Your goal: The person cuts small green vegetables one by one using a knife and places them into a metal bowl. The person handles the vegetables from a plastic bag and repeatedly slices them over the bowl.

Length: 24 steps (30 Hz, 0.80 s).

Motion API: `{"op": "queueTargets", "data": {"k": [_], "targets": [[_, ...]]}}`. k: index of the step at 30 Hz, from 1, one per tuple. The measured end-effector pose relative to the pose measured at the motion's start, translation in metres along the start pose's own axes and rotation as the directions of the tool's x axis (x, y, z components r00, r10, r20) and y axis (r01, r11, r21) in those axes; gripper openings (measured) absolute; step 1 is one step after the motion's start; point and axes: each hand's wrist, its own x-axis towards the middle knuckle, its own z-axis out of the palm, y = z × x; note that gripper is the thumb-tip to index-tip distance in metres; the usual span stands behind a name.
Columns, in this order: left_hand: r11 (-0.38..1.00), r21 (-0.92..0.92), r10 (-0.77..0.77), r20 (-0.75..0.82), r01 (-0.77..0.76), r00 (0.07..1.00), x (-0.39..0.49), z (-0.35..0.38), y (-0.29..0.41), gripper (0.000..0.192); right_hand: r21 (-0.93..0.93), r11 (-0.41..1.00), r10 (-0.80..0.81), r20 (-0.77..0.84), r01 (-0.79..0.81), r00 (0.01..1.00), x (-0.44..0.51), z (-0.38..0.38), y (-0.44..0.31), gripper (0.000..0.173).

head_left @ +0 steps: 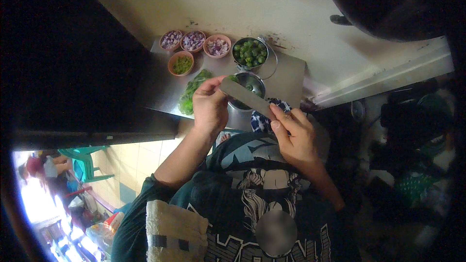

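Observation:
My right hand [296,134] grips the handle end of a wide-bladed knife [245,96], its blade angled up and to the left. My left hand [211,105] is raised at the blade's far end, its fingertips closed around a small green fruit [233,78] that is partly hidden by the blade. Directly beneath the knife is a round metal bowl [259,82] with a few green pieces in it; the blade covers part of it. Behind that stands a metal pail [267,56] with a wire handle, filled with small round green fruits [250,52] that look like calamansi.
On the steel table [287,76] are three orange bowls of chopped onion [217,46] and one of chopped greens [182,64]. A plastic bag of green vegetables [193,92] lies left. A patterned navy cloth [262,120] is at the near edge. A dark pan [397,3] hangs upper right.

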Motion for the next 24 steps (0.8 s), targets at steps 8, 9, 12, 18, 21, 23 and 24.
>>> {"op": "queueTargets", "data": {"k": [8, 9, 12, 18, 21, 23, 24], "targets": [[0.997, 0.067, 0.046, 0.064, -0.050, 0.997, -0.015, 0.012, -0.009, 0.021, 0.064, 0.997, 0.028, 0.029, -0.030, 0.999, 0.009, 0.005, -0.002, 0.034], [0.996, 0.064, 0.055, 0.074, -0.060, 0.996, -0.016, 0.011, -0.011, 0.021, 0.070, 0.997, 0.022, 0.028, -0.024, 0.999, 0.011, 0.007, -0.001, 0.034], [0.997, 0.054, 0.048, 0.092, -0.054, 0.995, -0.015, 0.003, -0.018, 0.021, 0.103, 0.993, 0.052, 0.022, -0.054, 0.998, 0.011, 0.016, 0.007, 0.033], [0.855, 0.519, -0.057, 0.064, 0.015, 0.996, 0.011, -0.020, -0.047, 0.030, 0.125, 0.977, 0.168, 0.053, -0.174, 0.984, 0.013, 0.028, 0.037, 0.034], [0.541, 0.825, -0.013, 0.203, -0.164, 0.979, 0.019, -0.036, -0.051, 0.034, 0.155, 0.986, 0.075, -0.114, -0.057, 0.991, 0.014, 0.022, 0.045, 0.033], [0.215, 0.939, -0.001, 0.277, -0.270, 0.961, 0.028, -0.059, -0.034, 0.029, 0.092, 0.968, 0.235, -0.008, -0.233, 0.972, 0.007, 0.009, 0.047, 0.034], [0.050, 0.988, -0.031, 0.146, -0.144, 0.989, 0.037, -0.070, -0.025, 0.026, 0.098, 0.965, 0.246, -0.006, -0.244, 0.969, 0.007, 0.007, 0.049, 0.034]]}}
